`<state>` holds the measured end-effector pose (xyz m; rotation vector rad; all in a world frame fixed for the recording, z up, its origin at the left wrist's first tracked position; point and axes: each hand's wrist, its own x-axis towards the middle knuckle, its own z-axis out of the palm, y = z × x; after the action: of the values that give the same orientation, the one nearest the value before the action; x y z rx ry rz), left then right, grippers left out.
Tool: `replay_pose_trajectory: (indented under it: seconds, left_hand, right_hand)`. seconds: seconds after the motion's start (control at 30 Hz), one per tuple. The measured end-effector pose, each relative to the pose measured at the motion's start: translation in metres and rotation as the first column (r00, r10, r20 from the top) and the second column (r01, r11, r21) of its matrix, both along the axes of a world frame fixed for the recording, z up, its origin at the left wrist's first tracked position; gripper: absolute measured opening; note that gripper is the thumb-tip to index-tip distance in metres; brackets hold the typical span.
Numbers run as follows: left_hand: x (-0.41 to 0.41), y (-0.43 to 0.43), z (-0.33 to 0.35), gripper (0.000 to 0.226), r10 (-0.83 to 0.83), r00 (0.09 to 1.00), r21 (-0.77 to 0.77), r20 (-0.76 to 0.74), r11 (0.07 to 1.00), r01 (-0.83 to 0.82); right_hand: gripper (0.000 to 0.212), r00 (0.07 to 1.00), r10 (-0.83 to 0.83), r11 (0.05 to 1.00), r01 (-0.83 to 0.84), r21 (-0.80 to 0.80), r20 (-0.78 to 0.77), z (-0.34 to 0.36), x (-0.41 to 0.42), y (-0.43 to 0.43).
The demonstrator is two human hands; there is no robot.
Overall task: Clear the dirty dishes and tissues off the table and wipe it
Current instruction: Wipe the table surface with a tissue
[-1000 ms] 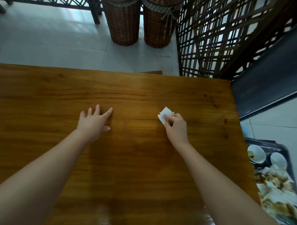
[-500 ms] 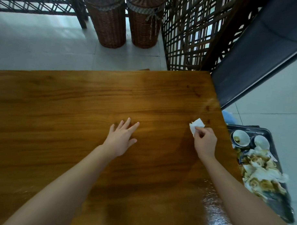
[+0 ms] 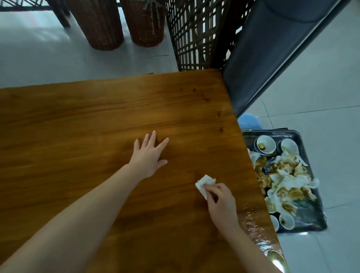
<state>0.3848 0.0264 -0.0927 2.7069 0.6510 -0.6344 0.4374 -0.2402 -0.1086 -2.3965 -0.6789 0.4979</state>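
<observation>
step: wiping table (image 3: 94, 117) | right hand (image 3: 220, 201) pinches tissue (image 3: 205, 183) near tray (image 3: 313, 198) | left hand (image 3: 149, 155) flat, fingers spread, holding nothing | next: probably more strokes, then bin it

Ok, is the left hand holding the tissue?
No, the left hand lies flat on the table; the right hand pinches the tissue.

The worktop (image 3: 94, 117) is amber-brown wood with darker streaky grain. On it, a white tissue (image 3: 205, 183). Beside the worktop, a dark tray (image 3: 317, 220) carries white bowls (image 3: 265, 142) and brown-stained tissues (image 3: 285, 181). Beyond the worktop, reddish-brown woven baskets (image 3: 103, 25) on pale grey floor tiles (image 3: 329, 100).
</observation>
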Motion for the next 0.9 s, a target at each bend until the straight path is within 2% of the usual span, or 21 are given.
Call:
replay_pose_trajectory:
  seconds: [0.17, 0.33, 0.47, 0.57, 0.73, 0.9]
  left_hand:
    - [0.022, 0.002, 0.003, 0.081, 0.023, 0.999, 0.021, -0.029, 1.0, -0.023]
    - [0.033, 0.012, -0.001, 0.089, 0.056, 0.995, 0.037, -0.078, 0.998, -0.053]
    - [0.039, 0.023, -0.005, 0.093, 0.098, 0.991, 0.044, -0.087, 0.995, -0.094]
    - [0.048, 0.031, -0.007, 0.096, 0.108, 0.99, 0.042, -0.086, 0.994, -0.104]
    - [0.067, 0.038, -0.007, 0.097, 0.12, 0.99, 0.05, -0.073, 0.992, -0.116]
    - [0.083, 0.041, -0.005, 0.097, 0.091, 0.995, 0.032, -0.034, 0.995, -0.09]
  right_hand:
    - [0.024, 0.996, 0.09, 0.992, -0.087, 0.088, -0.026, 0.005, 0.019, 0.0]
    - [0.02, 0.982, -0.188, 0.981, 0.188, 0.058, 0.005, 0.007, 0.09, 0.006]
    - [0.021, 0.958, -0.276, 0.961, 0.276, 0.01, 0.08, 0.012, 0.144, 0.018]
    - [0.022, 0.965, -0.245, 0.969, 0.248, -0.019, 0.098, 0.012, 0.136, 0.019]
    - [0.019, 0.995, -0.095, 0.995, 0.094, 0.046, 0.034, 0.006, 0.075, 0.008]
    - [0.015, 0.997, -0.075, 0.997, 0.075, 0.028, -0.002, 0.004, 0.094, 0.022]
